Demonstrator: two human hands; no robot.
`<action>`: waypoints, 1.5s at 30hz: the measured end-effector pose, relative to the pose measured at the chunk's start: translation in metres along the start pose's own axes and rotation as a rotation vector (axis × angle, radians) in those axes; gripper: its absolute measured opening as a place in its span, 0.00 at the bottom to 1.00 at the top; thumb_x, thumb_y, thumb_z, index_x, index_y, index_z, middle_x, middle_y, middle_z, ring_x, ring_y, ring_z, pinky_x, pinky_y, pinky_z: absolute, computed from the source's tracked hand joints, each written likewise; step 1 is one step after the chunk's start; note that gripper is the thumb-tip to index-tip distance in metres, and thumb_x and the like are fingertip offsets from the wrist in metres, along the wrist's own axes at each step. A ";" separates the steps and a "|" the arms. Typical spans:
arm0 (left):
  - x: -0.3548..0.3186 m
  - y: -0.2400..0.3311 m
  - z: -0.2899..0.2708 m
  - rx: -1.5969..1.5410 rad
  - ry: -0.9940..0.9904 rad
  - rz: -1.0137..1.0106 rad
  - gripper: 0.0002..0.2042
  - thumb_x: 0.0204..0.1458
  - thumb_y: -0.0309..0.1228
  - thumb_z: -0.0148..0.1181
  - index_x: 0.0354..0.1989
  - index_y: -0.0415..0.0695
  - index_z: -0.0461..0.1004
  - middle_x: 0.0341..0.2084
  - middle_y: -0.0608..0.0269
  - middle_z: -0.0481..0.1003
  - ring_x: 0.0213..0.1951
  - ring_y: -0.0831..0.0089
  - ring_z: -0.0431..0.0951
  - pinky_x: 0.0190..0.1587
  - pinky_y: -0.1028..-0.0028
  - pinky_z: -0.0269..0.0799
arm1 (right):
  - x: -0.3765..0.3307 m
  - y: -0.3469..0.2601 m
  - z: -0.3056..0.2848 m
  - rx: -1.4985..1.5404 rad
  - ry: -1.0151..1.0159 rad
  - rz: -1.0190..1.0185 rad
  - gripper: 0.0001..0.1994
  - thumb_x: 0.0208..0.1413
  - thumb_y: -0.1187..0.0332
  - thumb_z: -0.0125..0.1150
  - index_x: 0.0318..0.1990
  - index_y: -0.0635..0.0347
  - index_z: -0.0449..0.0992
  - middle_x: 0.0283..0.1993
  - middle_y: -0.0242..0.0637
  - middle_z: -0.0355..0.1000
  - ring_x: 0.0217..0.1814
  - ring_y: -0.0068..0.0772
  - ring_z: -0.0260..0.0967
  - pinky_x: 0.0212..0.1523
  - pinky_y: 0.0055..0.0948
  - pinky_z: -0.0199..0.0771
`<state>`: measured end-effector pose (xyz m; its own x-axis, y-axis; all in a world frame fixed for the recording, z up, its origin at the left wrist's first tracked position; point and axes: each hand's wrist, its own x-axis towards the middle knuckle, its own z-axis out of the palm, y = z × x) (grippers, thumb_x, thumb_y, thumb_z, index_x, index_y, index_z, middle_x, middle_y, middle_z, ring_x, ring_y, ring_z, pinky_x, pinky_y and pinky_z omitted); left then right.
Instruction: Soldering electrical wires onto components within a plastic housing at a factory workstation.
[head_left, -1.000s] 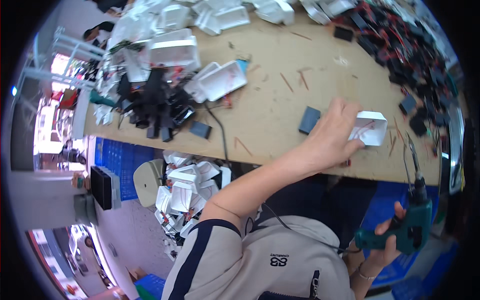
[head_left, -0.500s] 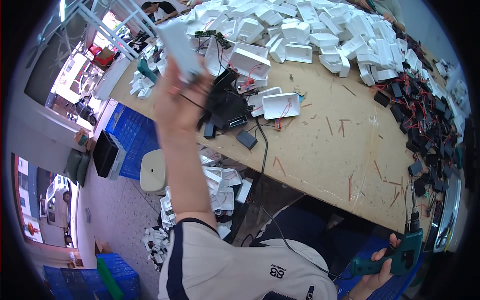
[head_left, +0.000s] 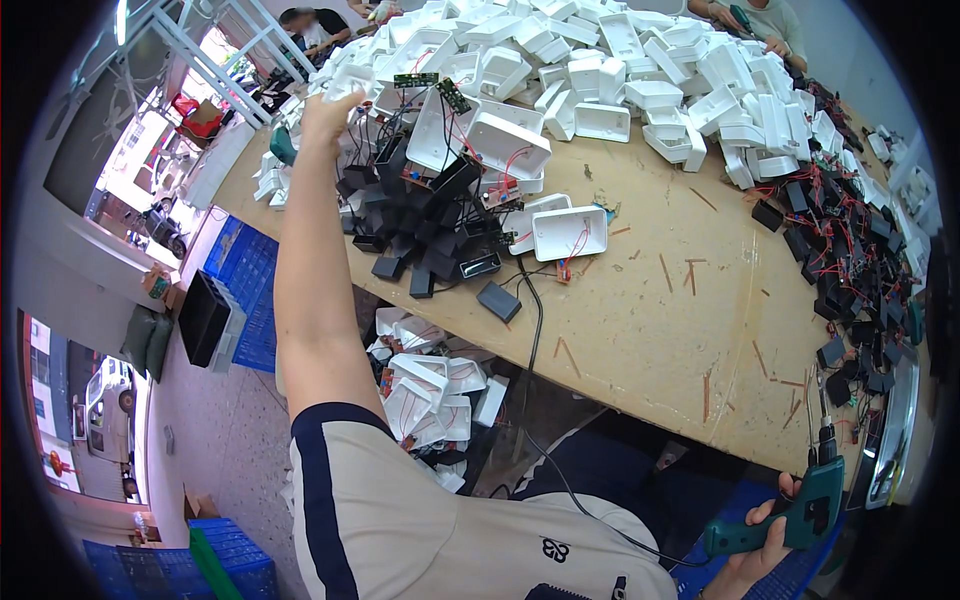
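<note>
My left hand [head_left: 332,118] reaches to the far left of the table, fingers closed at the edge of a white plastic box [head_left: 352,78] on the heap; the fingertips are partly hidden. Near the right front edge, my right hand [head_left: 768,540] grips a green corded electric drill [head_left: 822,505] with its thin bit pointing up. Beside my left forearm lies a pile of black boxes [head_left: 420,220] with dark cables. Two green circuit boards [head_left: 416,80] rest above that pile. White open trays [head_left: 570,234] with red wires sit to its right.
A large heap of white boxes [head_left: 600,75] covers the table's far side. Black boxes with red wires [head_left: 810,235] line the right edge. Brown strips [head_left: 706,398] are scattered on the tabletop. The drill's cord [head_left: 533,350] crosses the front edge. Other people work beyond the heap.
My left hand has moved left and farther away, carrying the white box from above the black pile to the far-left heap. My right hand and the drill have stayed nearly still.
</note>
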<state>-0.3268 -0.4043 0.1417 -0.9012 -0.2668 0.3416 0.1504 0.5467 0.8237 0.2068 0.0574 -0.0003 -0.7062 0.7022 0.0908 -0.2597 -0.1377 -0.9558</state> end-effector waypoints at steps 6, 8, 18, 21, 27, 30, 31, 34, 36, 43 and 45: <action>0.024 -0.022 0.012 0.293 0.134 -0.103 0.34 0.38 0.51 0.60 0.46 0.34 0.67 0.47 0.45 0.66 0.48 0.58 0.68 0.48 0.69 0.62 | -0.003 0.000 0.002 -0.008 0.032 0.007 0.27 0.51 0.67 0.54 0.57 0.68 0.53 0.54 0.48 0.61 0.28 0.18 0.62 0.27 0.14 0.65; 0.016 -0.023 0.021 -0.018 0.247 0.026 0.35 0.43 0.57 0.53 0.44 0.32 0.68 0.45 0.42 0.67 0.46 0.56 0.68 0.48 0.68 0.61 | -0.004 -0.001 0.001 -0.004 0.042 0.010 0.27 0.51 0.68 0.54 0.57 0.68 0.53 0.54 0.49 0.61 0.28 0.18 0.62 0.27 0.14 0.65; -0.060 0.074 0.019 -0.227 0.518 0.739 0.17 0.48 0.39 0.57 0.35 0.34 0.72 0.28 0.58 0.73 0.33 0.71 0.72 0.36 0.73 0.65 | 0.003 0.002 -0.007 0.094 -0.036 -0.006 0.27 0.51 0.69 0.54 0.56 0.71 0.53 0.54 0.52 0.60 0.28 0.19 0.62 0.26 0.13 0.65; -0.135 0.136 0.073 -0.362 0.265 1.000 0.12 0.48 0.31 0.56 0.38 0.39 0.72 0.33 0.60 0.74 0.38 0.74 0.72 0.39 0.77 0.65 | 0.009 0.006 -0.008 0.123 -0.042 0.001 0.27 0.51 0.69 0.54 0.56 0.71 0.53 0.54 0.52 0.60 0.28 0.20 0.62 0.25 0.13 0.65; -0.147 0.140 0.247 0.552 -0.423 0.795 0.12 0.48 0.32 0.49 0.37 0.39 0.74 0.35 0.51 0.74 0.38 0.54 0.74 0.39 0.60 0.69 | 0.019 0.003 -0.006 0.169 -0.069 0.006 0.27 0.51 0.69 0.55 0.56 0.72 0.53 0.53 0.53 0.60 0.28 0.22 0.63 0.26 0.16 0.68; -0.129 0.118 0.298 0.895 -0.526 0.563 0.12 0.45 0.33 0.51 0.36 0.42 0.75 0.37 0.51 0.74 0.41 0.55 0.74 0.41 0.59 0.69 | 0.018 0.000 -0.011 0.179 -0.036 0.002 0.28 0.50 0.68 0.56 0.56 0.72 0.53 0.53 0.53 0.60 0.28 0.23 0.64 0.26 0.17 0.68; -0.120 0.104 0.307 0.939 -0.522 0.527 0.11 0.45 0.32 0.51 0.36 0.43 0.75 0.38 0.51 0.74 0.42 0.56 0.74 0.42 0.58 0.68 | 0.017 0.001 -0.012 0.164 0.003 -0.004 0.28 0.50 0.68 0.56 0.56 0.72 0.53 0.53 0.53 0.60 0.28 0.23 0.64 0.26 0.17 0.68; -0.124 0.083 0.320 1.035 -0.331 0.703 0.10 0.46 0.31 0.50 0.36 0.44 0.74 0.38 0.53 0.73 0.41 0.58 0.74 0.41 0.56 0.67 | 0.018 0.005 -0.017 0.179 0.034 0.036 0.30 0.48 0.66 0.59 0.56 0.71 0.54 0.53 0.52 0.62 0.27 0.24 0.65 0.24 0.19 0.68; -0.123 0.079 0.319 1.032 -0.258 0.807 0.09 0.47 0.30 0.50 0.35 0.44 0.74 0.38 0.53 0.72 0.40 0.59 0.74 0.41 0.55 0.66 | 0.019 0.005 -0.019 0.199 0.045 0.039 0.31 0.47 0.66 0.59 0.56 0.71 0.54 0.52 0.53 0.62 0.27 0.25 0.66 0.23 0.19 0.67; -0.171 0.128 0.287 1.000 -0.340 0.961 0.06 0.47 0.25 0.46 0.33 0.41 0.68 0.31 0.53 0.73 0.33 0.56 0.76 0.30 0.63 0.71 | 0.024 0.006 -0.024 0.261 0.013 0.059 0.30 0.47 0.67 0.60 0.55 0.70 0.55 0.52 0.55 0.62 0.26 0.25 0.67 0.22 0.19 0.68; -0.212 0.146 0.272 0.840 -0.373 1.096 0.06 0.45 0.23 0.48 0.32 0.41 0.68 0.26 0.54 0.72 0.29 0.57 0.76 0.29 0.63 0.71 | 0.024 0.006 -0.027 0.262 0.020 0.054 0.30 0.47 0.67 0.60 0.55 0.70 0.55 0.52 0.55 0.62 0.27 0.25 0.67 0.22 0.19 0.68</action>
<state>-0.2245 -0.0524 0.0669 -0.5610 0.7385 0.3740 0.6658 0.6710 -0.3263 0.2056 0.0922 -0.0115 -0.7112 0.7022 0.0331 -0.3851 -0.3498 -0.8540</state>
